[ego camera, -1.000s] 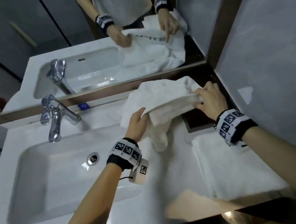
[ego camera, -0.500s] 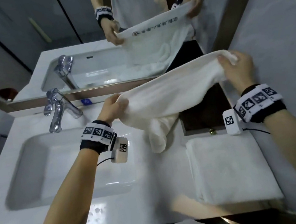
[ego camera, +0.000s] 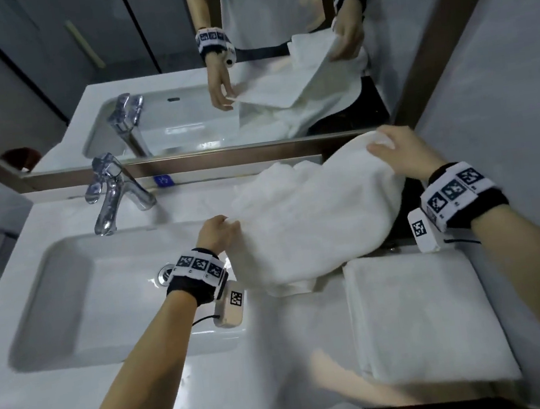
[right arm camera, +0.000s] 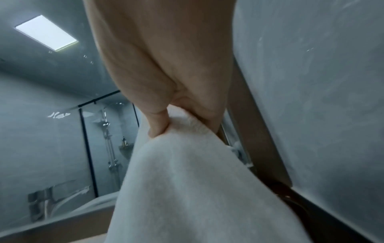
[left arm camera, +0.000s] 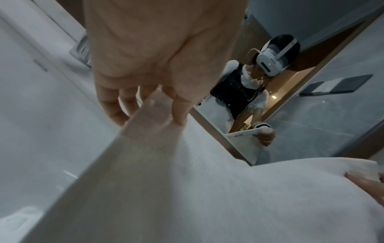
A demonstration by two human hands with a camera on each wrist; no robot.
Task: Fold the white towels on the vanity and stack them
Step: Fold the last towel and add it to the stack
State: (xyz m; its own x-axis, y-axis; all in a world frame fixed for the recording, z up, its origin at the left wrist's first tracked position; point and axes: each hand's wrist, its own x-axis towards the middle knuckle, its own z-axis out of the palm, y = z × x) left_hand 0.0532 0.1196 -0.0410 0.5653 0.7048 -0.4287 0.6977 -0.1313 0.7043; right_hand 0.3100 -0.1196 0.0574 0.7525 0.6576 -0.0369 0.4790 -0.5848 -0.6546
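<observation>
Head view: the towel spans between the 2 hands, long axis running from near-left to far-right. The left hand pinches its near-left corner beside the basin; the right hand grips the far-right corner by the mirror. A folded towel lies on the vanity, nearer the right arm.

Left wrist view: fingers pinch the hem; cloth stretches away toward the right hand.

Right wrist view: thumb and fingers clamp a bunched corner; cloth hangs below
</observation>
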